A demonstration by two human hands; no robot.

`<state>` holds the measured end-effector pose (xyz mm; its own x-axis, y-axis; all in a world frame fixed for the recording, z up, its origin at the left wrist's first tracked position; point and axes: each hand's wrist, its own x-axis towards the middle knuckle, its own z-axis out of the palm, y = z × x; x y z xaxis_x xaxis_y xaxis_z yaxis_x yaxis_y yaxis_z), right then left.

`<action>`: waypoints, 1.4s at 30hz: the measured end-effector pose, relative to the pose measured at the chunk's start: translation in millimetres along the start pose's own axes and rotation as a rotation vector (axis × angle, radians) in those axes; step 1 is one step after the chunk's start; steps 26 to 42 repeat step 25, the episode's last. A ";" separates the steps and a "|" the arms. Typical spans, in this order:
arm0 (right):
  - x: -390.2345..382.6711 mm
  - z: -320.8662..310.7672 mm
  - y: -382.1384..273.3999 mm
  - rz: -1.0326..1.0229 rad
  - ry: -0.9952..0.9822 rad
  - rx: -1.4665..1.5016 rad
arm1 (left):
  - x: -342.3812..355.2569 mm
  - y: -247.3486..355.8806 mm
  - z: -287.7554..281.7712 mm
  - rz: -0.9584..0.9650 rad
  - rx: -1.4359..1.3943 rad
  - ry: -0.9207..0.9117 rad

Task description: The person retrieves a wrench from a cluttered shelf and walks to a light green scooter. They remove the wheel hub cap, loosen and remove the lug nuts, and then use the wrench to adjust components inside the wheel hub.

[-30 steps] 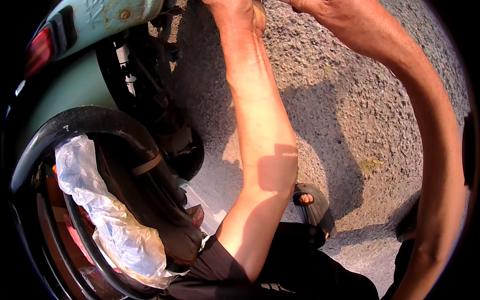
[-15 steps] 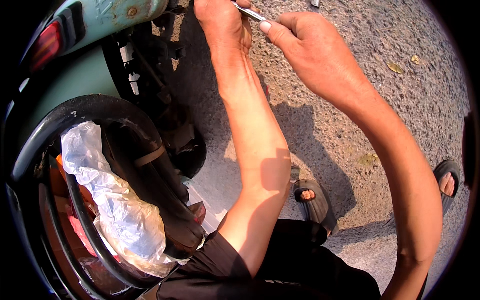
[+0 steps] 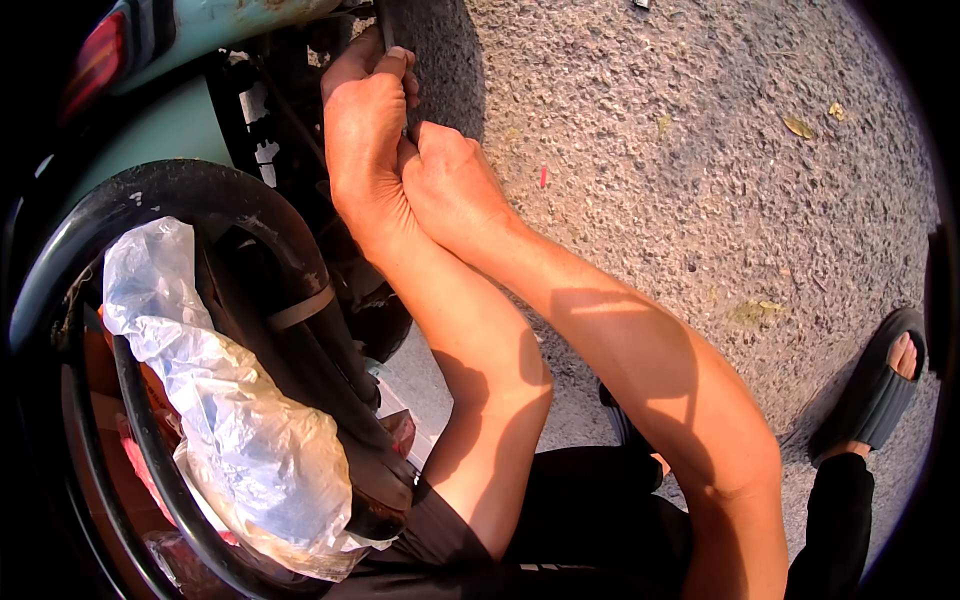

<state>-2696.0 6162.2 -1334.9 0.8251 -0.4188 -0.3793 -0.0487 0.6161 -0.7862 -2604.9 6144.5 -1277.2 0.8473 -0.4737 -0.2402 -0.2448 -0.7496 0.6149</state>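
My left hand (image 3: pixel 370 120) is closed round a slim metal tool (image 3: pixel 388 25), with the thumb laid along it. The tool's upper end runs out of the picture, beside the underside of a pale green vehicle body (image 3: pixel 235 25), so what it meets there is hidden. Just below, my right hand (image 3: pixel 455 185) is closed against the left wrist, where the tool's lower end comes down. Most of its fingers are hidden behind the left hand. The forearms lie close together, the right one reaching across from the right.
A black tubular rack (image 3: pixel 215 185) at the left holds a crumpled plastic bag (image 3: pixel 240 430). A red lamp (image 3: pixel 95 60) is on the vehicle's rear. Rough pavement (image 3: pixel 650 150) spreads to the right, with dry leaves (image 3: pixel 798 127) and a small red scrap (image 3: pixel 543 177). My sandalled foot (image 3: pixel 880 385) stands at far right.
Both hands have moved left, toward the vehicle, with the metal tool. The tool has swung from slanting to nearly upright in view. My right hand has dropped lower, beside the left wrist.
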 end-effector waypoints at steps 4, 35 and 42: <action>11.2 -0.8 13.2 -0.020 -0.098 0.063 | 4.8 -13.3 1.6 0.045 -0.016 0.056; -3.7 -69.6 -15.9 0.001 -0.146 -0.357 | -6.3 -27.5 17.3 -0.028 -0.278 -0.107; -3.7 -69.6 -15.9 0.001 -0.146 -0.357 | -6.3 -27.5 17.3 -0.028 -0.278 -0.107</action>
